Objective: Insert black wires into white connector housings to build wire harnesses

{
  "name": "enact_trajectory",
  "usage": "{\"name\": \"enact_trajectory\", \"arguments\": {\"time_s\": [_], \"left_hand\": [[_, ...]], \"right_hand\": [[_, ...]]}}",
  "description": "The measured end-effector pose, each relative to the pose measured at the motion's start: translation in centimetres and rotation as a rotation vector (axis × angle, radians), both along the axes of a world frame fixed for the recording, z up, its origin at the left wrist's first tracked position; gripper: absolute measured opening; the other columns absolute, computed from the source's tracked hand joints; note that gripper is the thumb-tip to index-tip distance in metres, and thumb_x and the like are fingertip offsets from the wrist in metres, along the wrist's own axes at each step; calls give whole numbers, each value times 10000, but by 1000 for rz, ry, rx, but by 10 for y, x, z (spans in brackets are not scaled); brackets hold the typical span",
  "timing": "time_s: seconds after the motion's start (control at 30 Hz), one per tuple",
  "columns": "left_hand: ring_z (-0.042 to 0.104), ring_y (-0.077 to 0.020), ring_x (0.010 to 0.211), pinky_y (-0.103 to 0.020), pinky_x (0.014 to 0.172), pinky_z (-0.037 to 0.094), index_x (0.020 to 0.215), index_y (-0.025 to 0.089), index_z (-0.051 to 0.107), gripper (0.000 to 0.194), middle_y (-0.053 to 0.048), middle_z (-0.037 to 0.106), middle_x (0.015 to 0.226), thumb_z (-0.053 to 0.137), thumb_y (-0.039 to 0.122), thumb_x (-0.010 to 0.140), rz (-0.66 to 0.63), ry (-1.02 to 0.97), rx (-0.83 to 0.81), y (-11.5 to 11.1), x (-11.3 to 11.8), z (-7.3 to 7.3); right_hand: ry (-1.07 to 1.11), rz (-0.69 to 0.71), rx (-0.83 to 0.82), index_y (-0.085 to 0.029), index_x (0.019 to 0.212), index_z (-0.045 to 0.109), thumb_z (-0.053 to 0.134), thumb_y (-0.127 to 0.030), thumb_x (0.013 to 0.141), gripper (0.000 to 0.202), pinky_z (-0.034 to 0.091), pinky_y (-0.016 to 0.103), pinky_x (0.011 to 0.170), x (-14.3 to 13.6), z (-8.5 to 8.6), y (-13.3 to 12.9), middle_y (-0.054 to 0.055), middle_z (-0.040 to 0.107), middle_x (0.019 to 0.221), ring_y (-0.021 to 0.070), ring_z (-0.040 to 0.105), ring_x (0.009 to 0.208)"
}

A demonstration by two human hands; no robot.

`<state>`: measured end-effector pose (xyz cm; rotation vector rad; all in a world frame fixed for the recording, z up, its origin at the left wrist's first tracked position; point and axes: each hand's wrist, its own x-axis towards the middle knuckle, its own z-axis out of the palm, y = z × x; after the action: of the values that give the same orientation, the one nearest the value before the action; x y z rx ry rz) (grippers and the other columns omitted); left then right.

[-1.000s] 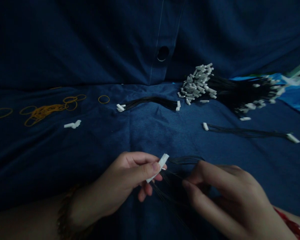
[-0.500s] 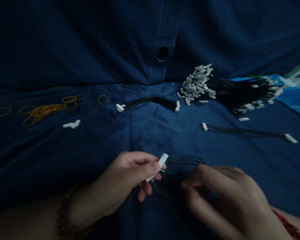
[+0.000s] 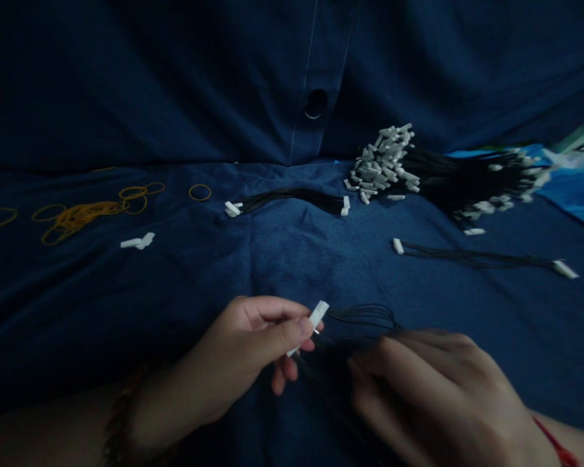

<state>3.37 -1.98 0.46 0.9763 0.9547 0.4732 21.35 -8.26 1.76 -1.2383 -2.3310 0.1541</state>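
My left hand pinches a white plastic connector between thumb and fingers, its slotted end pointing up and right. Thin black wires loop from beside the connector towards my right hand. More dark wires hang below it, hard to make out against the cloth. The right thumb and forefinger are closed together on the black wires, just right of the connector; the exact grip is blurred and dark.
Dark blue cloth covers the surface. Yellow rubber bands and loose white connectors lie left. One wire harness rests centrally, another at right. Behind them is a large harness pile.
My right hand has shifted slightly down and left, with its fingertips closer to the connector. My left hand keeps its hold and has hardly moved.
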Motion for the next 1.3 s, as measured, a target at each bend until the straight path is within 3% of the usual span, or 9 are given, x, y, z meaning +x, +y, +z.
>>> {"name": "enact_trajectory", "arguments": {"time_s": [0.13,0.3,0.57,0.8,1.1,1.3], "left_hand": [[478,-25,405,-98,348,365,693,125,643,182,11,585,613,611,297,744,0,31,37,0,2,0],[490,-36,409,-102,348,374,732,109,646,115,13,574,585,611,219,735,-45,28,47,0,3,0],[515,-50,445,-111,358,395,742,106,645,129,11,569,611,610,230,732,-69,11,66,-3,2,-2],[509,-45,422,-100,331,376,741,89,645,120,14,566,601,609,200,716,-68,10,69,-2,5,-2],[503,-53,434,-114,353,398,780,97,659,137,24,549,556,602,207,722,-57,40,135,-5,7,-4],[498,-41,424,-106,351,380,754,117,663,124,0,600,618,595,220,743,4,-10,134,-3,5,-6]], "right_hand": [[-23,2,12,-151,667,488,428,-114,826,174,286,241,435,-2,-3,-1,-10,484,535,96,437,457],[30,-30,-2,-134,842,549,438,-125,846,111,377,244,515,-6,-3,1,5,544,629,113,516,554],[56,-6,14,-137,852,534,423,-92,860,120,417,254,616,-7,-13,2,29,605,771,122,555,667],[96,38,2,-147,794,517,429,-95,853,118,413,248,553,-9,-14,5,1,535,648,119,517,586],[19,54,30,-137,850,501,425,-96,851,86,426,275,581,-9,-18,4,19,568,733,138,526,631],[60,-2,-110,-169,852,516,422,-124,867,105,433,235,594,-2,-4,8,1,589,768,112,550,660]]}}
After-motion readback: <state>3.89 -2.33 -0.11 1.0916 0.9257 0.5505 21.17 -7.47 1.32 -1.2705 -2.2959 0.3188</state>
